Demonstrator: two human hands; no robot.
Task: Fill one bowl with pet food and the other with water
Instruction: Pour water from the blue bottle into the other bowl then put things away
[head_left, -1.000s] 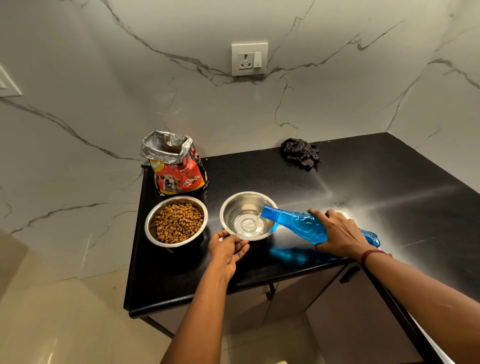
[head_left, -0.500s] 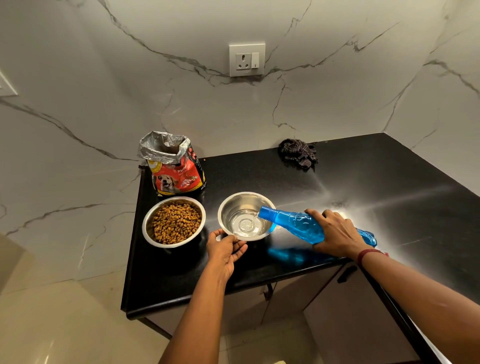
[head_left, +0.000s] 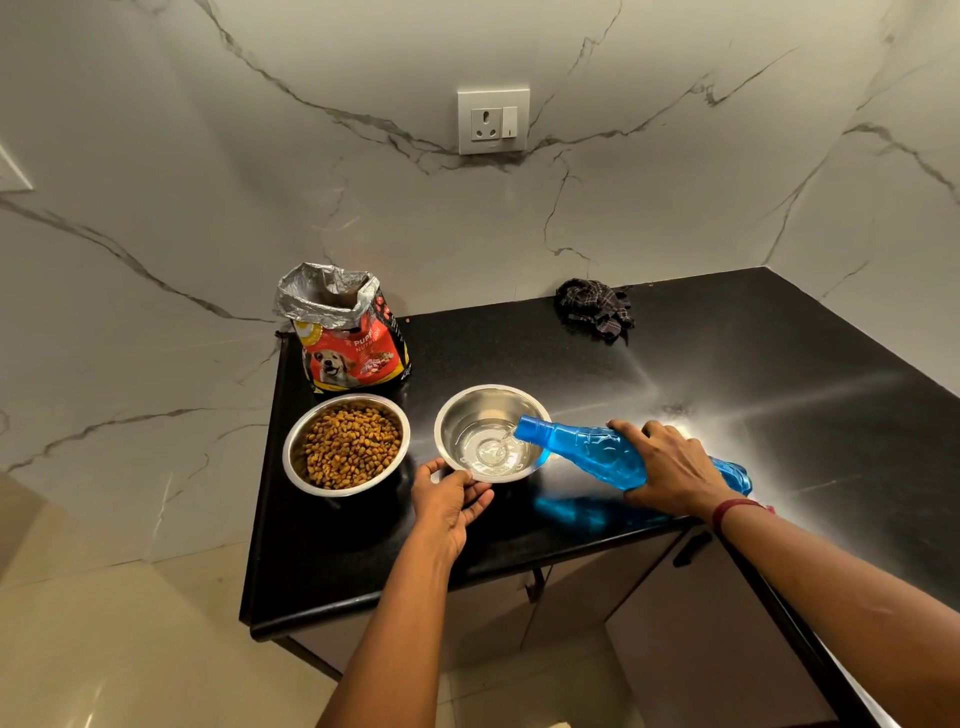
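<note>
While water runs from the mouth of the blue bottle (head_left: 597, 451) into the right-hand steel bowl (head_left: 491, 432), the person's right hand (head_left: 670, 470) grips the bottle around its midsection, fingers curled over the top and clamped on the plastic. The bottle lies tilted nearly flat, its open neck over the bowl's right rim and its base pointing away to the right, raised off the black countertop (head_left: 727, 374). A shallow pool of clear water covers the bowl's bottom. The left hand (head_left: 449, 501) steadies this bowl at its near rim, thumb and fingers closed lightly against the metal edge. Just beside it to the left, apart but close, stands the second steel bowl (head_left: 346, 442), filled with brown kibble (head_left: 353, 446). Behind that bowl, upright near the wall and at the counter's left edge, stands the red pet food bag (head_left: 349, 332), its foil top open and rolled outward. A dark crumpled cloth (head_left: 595, 309) lies well apart at the back of the counter, against the marble wall (head_left: 649, 208). A white wall socket (head_left: 493, 121) is mounted on that wall above the bowls. A red band (head_left: 732, 512) circles the right wrist.
</note>
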